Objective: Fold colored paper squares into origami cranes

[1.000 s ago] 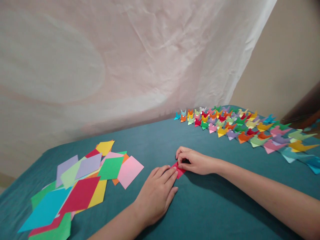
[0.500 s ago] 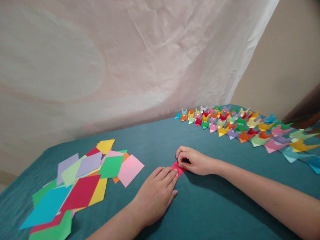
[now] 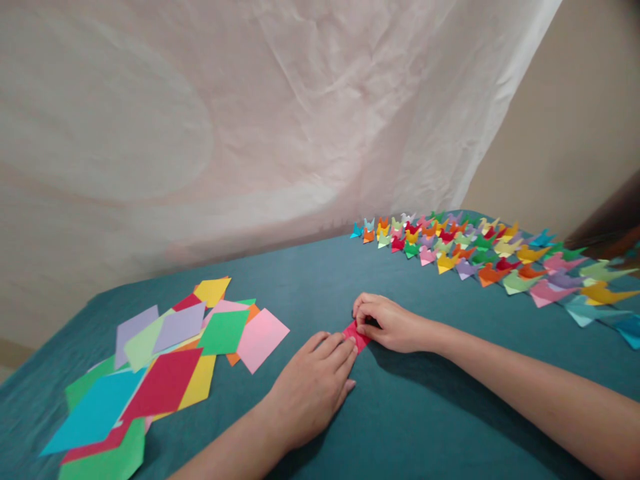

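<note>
A small folded piece of red paper [image 3: 363,343] lies on the teal cloth between my two hands, partly covered by both. My left hand [image 3: 317,383] rests palm down, its fingers stretched out and their tips pressing the paper's left side against the table. Its thumb sits apart, nearer to me. At the paper's far right side, my right hand [image 3: 390,323] is closed in a pinch, with thumb and index finger on the paper's edge. The exact fold under the fingertips is hidden.
On the left, loose coloured paper squares [image 3: 165,380] overlap in a spread pile. Rows of small folded paper birds [image 3: 465,253] in many colours stand at the back right. A pale hanging sheet [image 3: 300,120] closes off the far side of the teal-covered table [image 3: 310,280].
Both hands hold nearly the same pose on the red paper. The whole view has shifted very slightly; nothing else has visibly moved.
</note>
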The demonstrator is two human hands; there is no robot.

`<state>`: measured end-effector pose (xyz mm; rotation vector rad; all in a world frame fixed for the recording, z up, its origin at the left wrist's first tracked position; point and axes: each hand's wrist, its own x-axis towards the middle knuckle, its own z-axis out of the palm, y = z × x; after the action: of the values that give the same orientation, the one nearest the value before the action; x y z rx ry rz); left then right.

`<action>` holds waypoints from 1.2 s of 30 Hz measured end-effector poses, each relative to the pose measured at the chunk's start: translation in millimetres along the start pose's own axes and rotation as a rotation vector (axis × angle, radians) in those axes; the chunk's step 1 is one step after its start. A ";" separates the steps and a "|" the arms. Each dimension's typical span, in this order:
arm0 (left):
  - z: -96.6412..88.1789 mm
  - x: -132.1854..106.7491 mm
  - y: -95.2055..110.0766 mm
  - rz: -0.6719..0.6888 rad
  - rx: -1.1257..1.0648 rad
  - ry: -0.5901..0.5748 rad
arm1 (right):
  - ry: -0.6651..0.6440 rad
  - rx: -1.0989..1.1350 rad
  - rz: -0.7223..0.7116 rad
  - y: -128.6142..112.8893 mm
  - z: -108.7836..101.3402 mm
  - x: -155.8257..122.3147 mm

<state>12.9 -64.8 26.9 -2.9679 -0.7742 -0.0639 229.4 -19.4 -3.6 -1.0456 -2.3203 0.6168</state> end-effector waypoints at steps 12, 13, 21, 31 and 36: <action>-11.5 2.5 -1.3 -0.033 -0.219 -0.016 | -0.021 -0.028 0.014 -1.7 -1.9 0.7; -12.2 3.1 -1.2 -0.040 -0.232 -0.018 | -0.022 -0.028 0.014 -1.6 -2.0 0.7; -8.5 4.4 0.9 -0.023 -0.199 -0.006 | -0.004 -0.031 0.013 -2.8 -1.2 1.1; -6.2 4.1 1.7 -0.032 -0.163 0.001 | 0.000 -0.033 0.018 -2.2 -1.2 0.7; -6.5 4.9 1.7 -0.044 -0.159 -0.011 | 0.001 -0.046 0.028 -2.4 -0.8 0.8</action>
<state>17.8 -64.4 33.6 -3.1025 -0.8745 -0.1177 228.1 -20.1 -1.4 -1.1010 -2.3329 0.5760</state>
